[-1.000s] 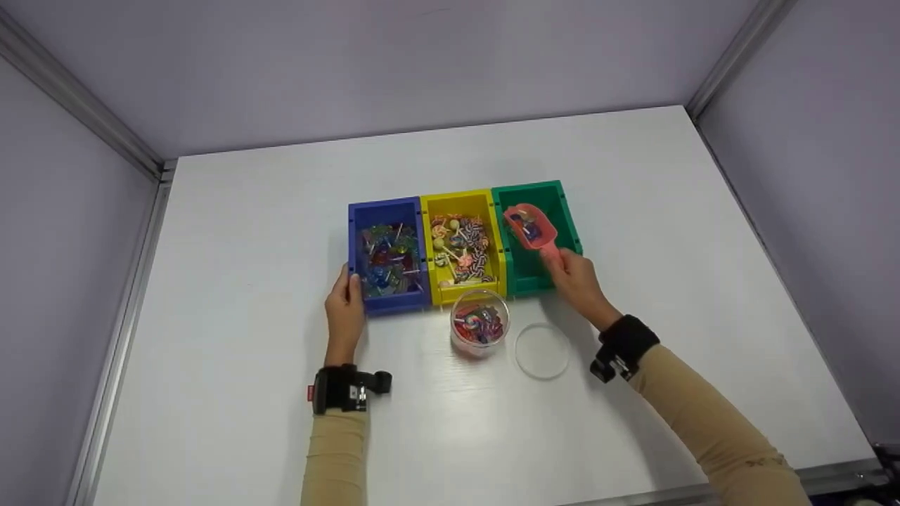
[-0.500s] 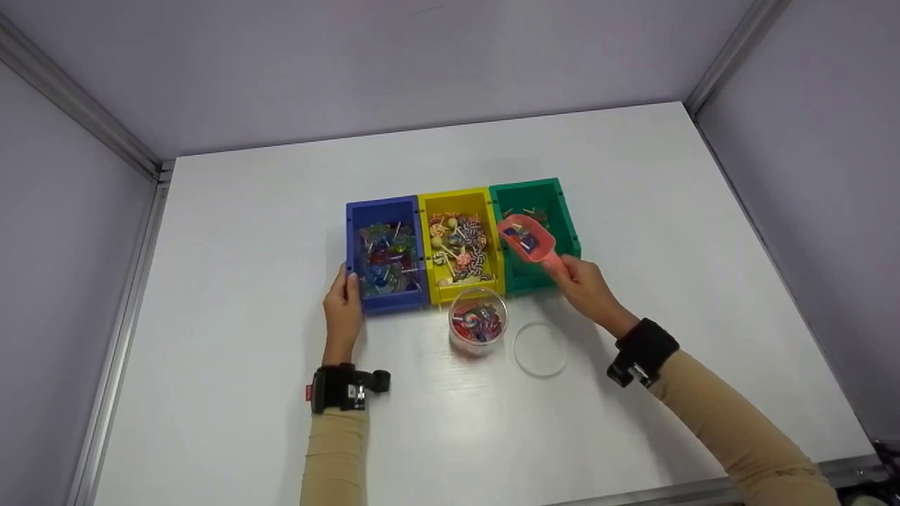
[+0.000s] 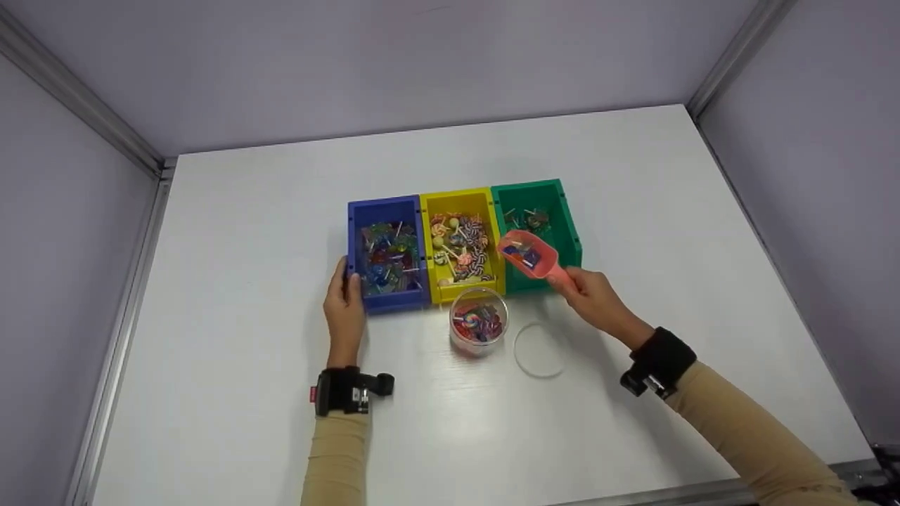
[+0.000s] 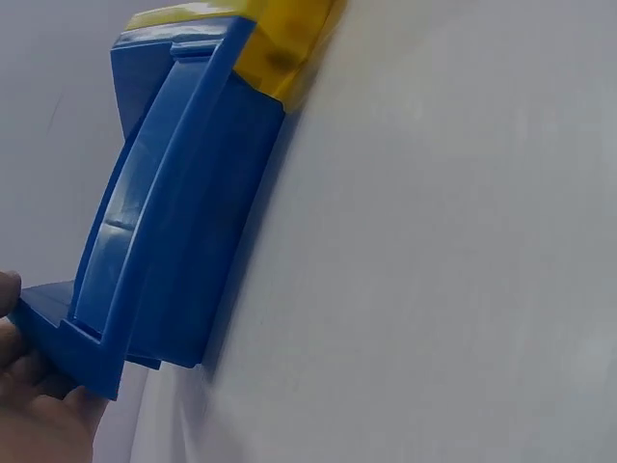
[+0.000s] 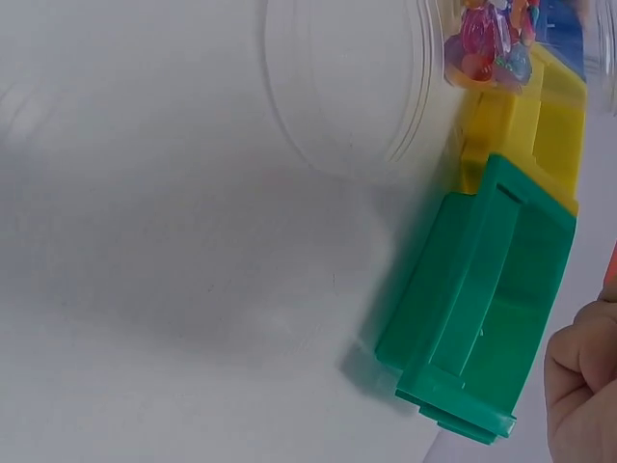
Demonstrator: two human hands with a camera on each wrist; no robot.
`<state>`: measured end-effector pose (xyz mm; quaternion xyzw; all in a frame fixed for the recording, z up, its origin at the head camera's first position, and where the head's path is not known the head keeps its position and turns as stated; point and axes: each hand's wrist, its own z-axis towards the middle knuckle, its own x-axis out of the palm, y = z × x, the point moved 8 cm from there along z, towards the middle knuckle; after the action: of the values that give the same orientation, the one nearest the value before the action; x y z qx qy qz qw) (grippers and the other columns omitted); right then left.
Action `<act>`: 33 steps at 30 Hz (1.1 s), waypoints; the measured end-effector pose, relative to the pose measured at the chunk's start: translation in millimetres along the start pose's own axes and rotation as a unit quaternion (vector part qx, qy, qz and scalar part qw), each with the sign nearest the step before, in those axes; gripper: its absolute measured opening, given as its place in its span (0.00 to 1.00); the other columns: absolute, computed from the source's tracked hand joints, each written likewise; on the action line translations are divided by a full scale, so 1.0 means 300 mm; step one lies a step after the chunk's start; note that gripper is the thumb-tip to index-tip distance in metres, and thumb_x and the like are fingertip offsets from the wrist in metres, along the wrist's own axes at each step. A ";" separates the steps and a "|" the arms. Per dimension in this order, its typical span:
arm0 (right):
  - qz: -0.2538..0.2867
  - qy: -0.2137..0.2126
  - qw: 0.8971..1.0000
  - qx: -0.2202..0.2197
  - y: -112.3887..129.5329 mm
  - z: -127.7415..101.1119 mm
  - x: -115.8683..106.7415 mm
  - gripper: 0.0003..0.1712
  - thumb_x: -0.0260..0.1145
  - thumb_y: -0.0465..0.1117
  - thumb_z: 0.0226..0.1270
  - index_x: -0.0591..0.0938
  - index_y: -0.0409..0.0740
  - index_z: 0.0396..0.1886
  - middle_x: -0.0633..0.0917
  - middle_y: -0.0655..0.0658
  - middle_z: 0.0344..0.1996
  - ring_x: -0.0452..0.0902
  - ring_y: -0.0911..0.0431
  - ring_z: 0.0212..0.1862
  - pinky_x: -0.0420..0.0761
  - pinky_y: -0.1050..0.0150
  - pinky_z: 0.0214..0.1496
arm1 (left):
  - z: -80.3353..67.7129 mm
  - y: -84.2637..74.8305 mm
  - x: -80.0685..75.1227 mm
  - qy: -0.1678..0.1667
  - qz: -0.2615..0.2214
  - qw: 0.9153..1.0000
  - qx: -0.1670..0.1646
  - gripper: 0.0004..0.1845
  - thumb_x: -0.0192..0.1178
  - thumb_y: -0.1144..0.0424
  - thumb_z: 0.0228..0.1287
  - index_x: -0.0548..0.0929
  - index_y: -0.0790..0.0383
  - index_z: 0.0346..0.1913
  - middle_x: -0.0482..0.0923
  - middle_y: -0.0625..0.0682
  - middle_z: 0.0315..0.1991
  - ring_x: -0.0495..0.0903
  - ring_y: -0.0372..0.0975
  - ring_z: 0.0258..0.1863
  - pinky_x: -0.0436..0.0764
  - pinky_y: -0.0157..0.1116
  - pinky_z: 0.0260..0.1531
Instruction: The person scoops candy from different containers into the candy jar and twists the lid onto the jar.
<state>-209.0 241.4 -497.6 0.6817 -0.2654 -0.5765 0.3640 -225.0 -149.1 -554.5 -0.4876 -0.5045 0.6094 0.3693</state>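
Observation:
My right hand (image 3: 598,302) grips the handle of a pink scoop (image 3: 547,261), raised over the near part of the green bin (image 3: 573,235). Several small colourful candies lie in the scoop. At the left, my left hand (image 3: 344,309) holds the side wall of the blue bin (image 3: 394,306), thumb over the rim; the left wrist view shows its fingers (image 4: 29,376) against the outside. Between the blue and green bins stands the yellow bin (image 3: 457,197) with lollipop-like candies. A clear round jar (image 3: 460,342), partly filled with candies, stands just in front of it.
A clear round lid (image 3: 517,355) lies flat on the white table (image 3: 436,436), right of the jar. Some candies (image 3: 536,218) lie in the far part of the green bin. Grey walls (image 3: 422,70) enclose the table at the back and sides.
My right hand has drawn the loaded scoop toward me, from the middle of the green bin to its near end. The left hand keeps its hold on the blue bin.

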 end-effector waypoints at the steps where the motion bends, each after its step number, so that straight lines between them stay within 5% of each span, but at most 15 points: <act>1: 0.000 0.002 1.000 -0.002 0.003 -0.002 0.000 0.18 0.59 0.44 0.72 0.78 0.30 0.32 0.74 0.50 0.18 0.65 0.65 0.21 0.64 0.73 0.22 | -0.004 -0.011 0.000 -0.003 0.003 1.000 0.011 0.26 0.45 0.62 0.77 0.60 0.64 0.73 0.58 0.61 0.75 0.56 0.50 0.76 0.61 0.46 0.76; 9: -0.014 0.019 1.000 -0.015 0.018 -0.010 -0.001 0.18 0.59 0.43 0.72 0.79 0.30 0.32 0.71 0.51 0.17 0.64 0.65 0.23 0.62 0.73 0.23 | -0.069 -0.110 0.016 -0.027 0.096 0.987 0.125 0.27 0.47 0.65 0.75 0.59 0.68 0.73 0.58 0.65 0.74 0.56 0.53 0.76 0.60 0.49 0.75; 14: -0.015 0.031 0.999 -0.017 0.034 -0.015 -0.005 0.15 0.59 0.41 0.72 0.78 0.33 0.30 0.69 0.51 0.17 0.62 0.64 0.22 0.61 0.74 0.23 | -0.128 -0.155 0.068 0.002 0.135 0.977 0.165 0.28 0.49 0.64 0.74 0.59 0.67 0.73 0.57 0.65 0.74 0.56 0.53 0.76 0.63 0.49 0.73; 24: -0.016 0.067 0.997 -0.030 0.048 -0.037 0.008 0.14 0.62 0.42 0.70 0.82 0.33 0.36 0.71 0.50 0.18 0.64 0.64 0.23 0.63 0.74 0.23 | -0.223 -0.157 0.233 0.161 0.046 0.978 0.123 0.29 0.52 0.60 0.73 0.61 0.61 0.73 0.62 0.58 0.73 0.60 0.50 0.75 0.61 0.50 0.75; 33: -0.014 0.100 0.994 -0.030 0.057 -0.052 0.014 0.12 0.62 0.42 0.69 0.82 0.35 0.39 0.71 0.50 0.18 0.65 0.64 0.23 0.63 0.74 0.23 | -0.299 -0.144 0.330 0.275 -0.001 0.957 0.097 0.41 0.63 0.58 0.65 0.54 0.57 0.76 0.54 0.54 0.77 0.53 0.50 0.77 0.55 0.55 0.76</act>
<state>-191.8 230.8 -485.3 0.7281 -0.2004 -0.5188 0.4007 -164.9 -23.6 -535.6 -0.5974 -0.3224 0.4977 0.5400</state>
